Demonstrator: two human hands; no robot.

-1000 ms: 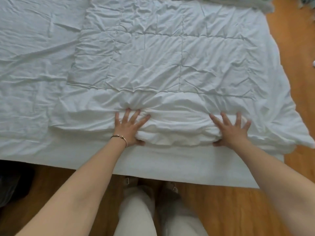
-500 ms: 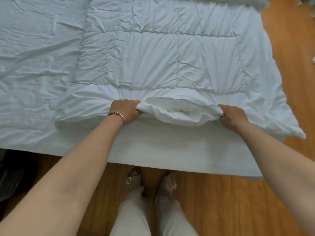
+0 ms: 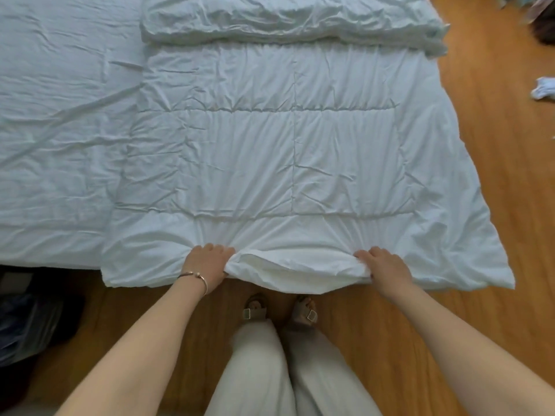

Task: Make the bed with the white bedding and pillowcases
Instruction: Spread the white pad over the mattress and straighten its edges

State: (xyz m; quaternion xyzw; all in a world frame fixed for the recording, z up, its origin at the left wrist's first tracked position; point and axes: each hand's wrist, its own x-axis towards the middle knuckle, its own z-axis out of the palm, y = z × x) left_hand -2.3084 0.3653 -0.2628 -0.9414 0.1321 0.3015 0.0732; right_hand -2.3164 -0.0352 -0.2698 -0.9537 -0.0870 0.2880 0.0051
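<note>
Counts, head view:
- Two hands: left hand (image 3: 207, 265) at 7 o'clock, right hand (image 3: 386, 267) at 5 o'clock.
- One quilted white duvet (image 3: 270, 151), centre.
- One white sheet (image 3: 60, 130) at 9 o'clock.
- One bracelet (image 3: 196, 276) (left wrist).
- Two sandals (image 3: 255, 307).
- One small white item (image 3: 544, 88) on floor at 2 o'clock (too small to identify).

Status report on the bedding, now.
Left hand and right hand both grip the near edge of the white quilted duvet. Edge overhangs the wooden floor. Nothing in the way.
</note>
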